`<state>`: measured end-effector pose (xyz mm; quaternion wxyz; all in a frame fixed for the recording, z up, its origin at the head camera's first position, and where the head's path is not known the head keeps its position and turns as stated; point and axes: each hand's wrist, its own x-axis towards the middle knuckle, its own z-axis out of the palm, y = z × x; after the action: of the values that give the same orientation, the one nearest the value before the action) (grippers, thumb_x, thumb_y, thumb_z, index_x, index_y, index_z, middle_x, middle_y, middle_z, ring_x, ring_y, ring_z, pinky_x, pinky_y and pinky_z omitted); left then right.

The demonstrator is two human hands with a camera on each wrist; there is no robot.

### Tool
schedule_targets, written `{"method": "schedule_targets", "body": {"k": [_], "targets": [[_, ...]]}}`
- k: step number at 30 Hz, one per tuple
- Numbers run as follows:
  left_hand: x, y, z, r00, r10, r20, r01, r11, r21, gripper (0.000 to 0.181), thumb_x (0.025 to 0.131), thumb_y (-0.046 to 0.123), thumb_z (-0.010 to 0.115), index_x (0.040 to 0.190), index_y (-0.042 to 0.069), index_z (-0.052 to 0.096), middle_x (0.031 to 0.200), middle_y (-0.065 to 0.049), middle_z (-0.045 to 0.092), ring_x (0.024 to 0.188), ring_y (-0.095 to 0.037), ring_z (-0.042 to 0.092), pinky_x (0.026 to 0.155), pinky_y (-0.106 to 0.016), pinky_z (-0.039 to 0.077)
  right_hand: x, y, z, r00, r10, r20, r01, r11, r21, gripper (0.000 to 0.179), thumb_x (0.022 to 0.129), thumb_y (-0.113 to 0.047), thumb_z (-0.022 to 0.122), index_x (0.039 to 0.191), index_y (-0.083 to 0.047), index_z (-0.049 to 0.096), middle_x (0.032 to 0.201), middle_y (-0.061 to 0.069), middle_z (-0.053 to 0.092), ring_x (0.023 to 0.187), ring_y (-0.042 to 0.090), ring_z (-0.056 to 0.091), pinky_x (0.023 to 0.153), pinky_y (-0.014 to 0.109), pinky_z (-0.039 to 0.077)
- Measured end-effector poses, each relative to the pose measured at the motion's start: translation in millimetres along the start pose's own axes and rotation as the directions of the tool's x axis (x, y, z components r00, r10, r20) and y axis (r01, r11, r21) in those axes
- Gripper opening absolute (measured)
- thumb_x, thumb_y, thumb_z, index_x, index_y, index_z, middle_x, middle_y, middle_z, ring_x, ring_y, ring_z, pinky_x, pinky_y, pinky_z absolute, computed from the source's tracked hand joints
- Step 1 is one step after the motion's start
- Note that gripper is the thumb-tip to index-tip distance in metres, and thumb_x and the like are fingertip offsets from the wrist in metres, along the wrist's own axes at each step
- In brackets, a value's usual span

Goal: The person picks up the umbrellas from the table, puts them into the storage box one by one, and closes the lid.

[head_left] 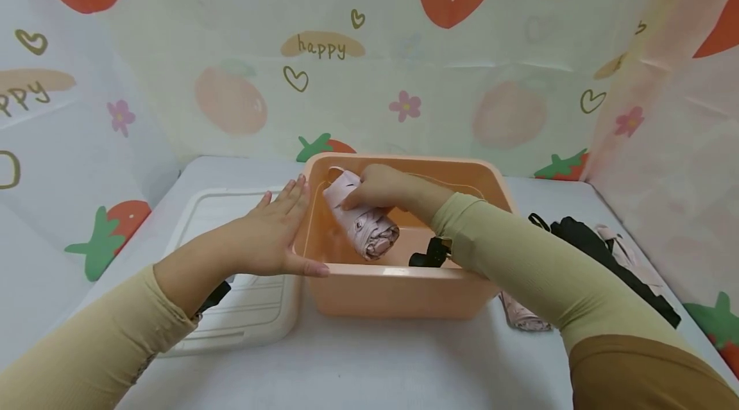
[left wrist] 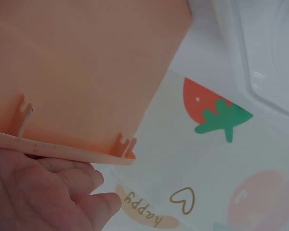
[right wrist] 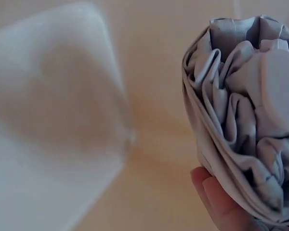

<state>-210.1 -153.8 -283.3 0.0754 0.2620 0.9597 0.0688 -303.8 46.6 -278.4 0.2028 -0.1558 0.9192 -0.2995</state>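
Desk (head_left: 369, 365), access: passage lies toward the front edge, before the bin (head_left: 398, 298). Obstacles: left hand (head_left: 268, 237) at the bin's left edge; right sleeve (head_left: 519, 262) across its front right corner; rolled cloth (head_left: 374, 237) inside.

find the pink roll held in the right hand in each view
Head: the pink roll, held by the right hand, left of centre inside the peach box.
Left wrist: not in it.
Right wrist: right side, looking greyer, fingers below.
Shared by all: the peach box.
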Motion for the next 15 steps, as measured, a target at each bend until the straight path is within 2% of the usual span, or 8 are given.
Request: {"method": "schedule_targets", "body": {"k": [6, 12, 15], "targets": [[0.7, 0.0, -0.9, 1.000, 0.002, -0.001, -0.002, 1.000, 0.000, 0.133, 0.058, 0.089, 0.041, 0.144, -0.004, -0.002, 0.151, -0.019, -0.009, 0.138, -0.032, -0.007, 0.107, -0.057, 0.004, 1.7, -3.9, 6.2, 1.000, -0.014, 0.018, 0.014, 0.999, -0.036, 0.037, 0.075, -0.033, 0.072, 0.090, -0.001, 0.060, 0.080, 0.007, 0.059, 0.058, 0.015, 0.059, 0.050, 0.027, 0.052], [1.2, 0.5, -1.2, 1.000, 0.003, 0.004, -0.003, 1.000, -0.002, 0.133, 0.059, 0.089, 0.041, 0.144, -0.005, -0.002, 0.151, -0.020, -0.008, 0.138, -0.033, -0.007, 0.107, -0.057, 0.004, 2.4, -4.5, 6.9, 0.996, 0.039, 0.080, -0.044, 0.997, 0.064, 0.031, 0.084, -0.026, 0.063, 0.091, 0.004, 0.057, 0.074, 0.015, 0.064, 0.057, 0.022, 0.065, 0.059, 0.034, 0.055], [1.2, 0.7, -1.6, 1.000, 0.004, 0.009, -0.004, 1.000, -0.004, 0.133, 0.059, 0.088, 0.042, 0.144, -0.005, -0.002, 0.151, -0.020, -0.009, 0.138, -0.032, -0.006, 0.107, -0.057, 0.004, 0.9, -4.7, 4.2, 0.994, 0.063, 0.093, -0.069, 0.996, 0.063, 0.025, 0.087, -0.022, 0.059, 0.090, 0.003, 0.054, 0.077, 0.020, 0.066, 0.063, 0.026, 0.067, 0.060, 0.034, 0.055]]}}
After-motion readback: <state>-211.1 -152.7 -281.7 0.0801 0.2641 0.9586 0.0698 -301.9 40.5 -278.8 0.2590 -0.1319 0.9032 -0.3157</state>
